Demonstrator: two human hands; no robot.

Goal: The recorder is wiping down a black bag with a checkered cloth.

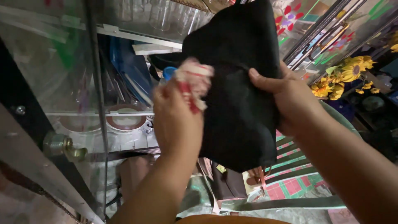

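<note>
Cloth meets bag right in front of me: my left hand (176,120) is bunched tight around a red-and-white rag (194,81), and the rag's crumpled end is pressed against the front face of a black bag (240,112). My right hand (290,101) is clamped on the bag's right edge, thumb laid across the front and the fingers hidden behind, holding it up in the air at chest height so that its lower end hangs free. The two hands are apart, one at each side of the bag, each closed on its own thing.

As for how far I have got, I judge the wiping to be somewhere in the middle. The rag sits at the upper left of the face, and the whole lower half and right side lie beyond it. The fabric is so dark and the light so dim that I cannot tell a wiped patch from an unwiped one, so that is only my reading of where the rag stands.

Behind the bag is a glass cabinet (124,29) with a round plate (125,121) on its shelf. Yellow artificial flowers (346,74) stand off to the right, and a striped green-and-pink mat (296,174) lies below, near a brown strap (261,180) and what looks like another bag.
</note>
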